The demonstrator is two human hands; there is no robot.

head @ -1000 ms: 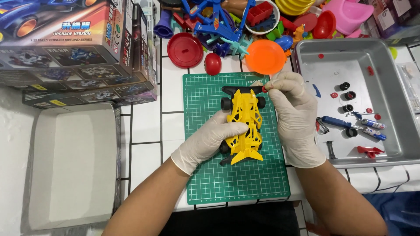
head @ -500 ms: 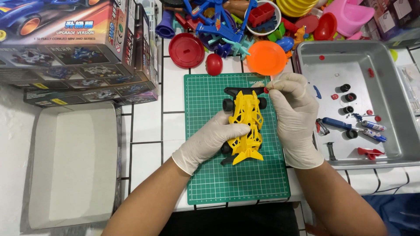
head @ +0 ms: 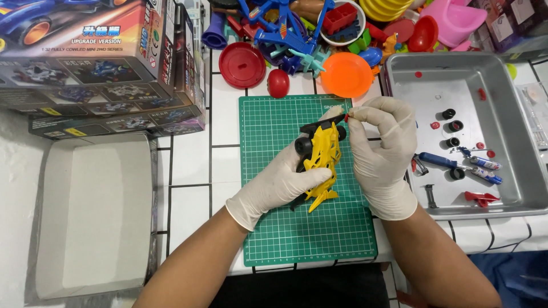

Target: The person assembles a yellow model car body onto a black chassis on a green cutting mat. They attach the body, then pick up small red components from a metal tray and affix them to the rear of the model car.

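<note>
Yellow toy race car (head: 321,157) lies tilted on the green cutting mat (head: 274,228), near the mat's far right corner, in the middle of the white tiled tabletop (head: 188,165). My left hand (head: 279,185), in a pale glove, curls closed around the car's near side and steadies it. My right hand (head: 382,151), also gloved, pinches a tiny red part (head: 346,117) between thumb and forefinger, right at the car's far black end. To seat a part this small, I judge it best to keep the car still and press straight, not at an angle. At the tabletop's right edge sits a grey metal tray (head: 514,114) holding small black wheels, red bits and a blue tool. What the red part fits into is hidden by my fingers, and its shape is too small to make out.
</note>
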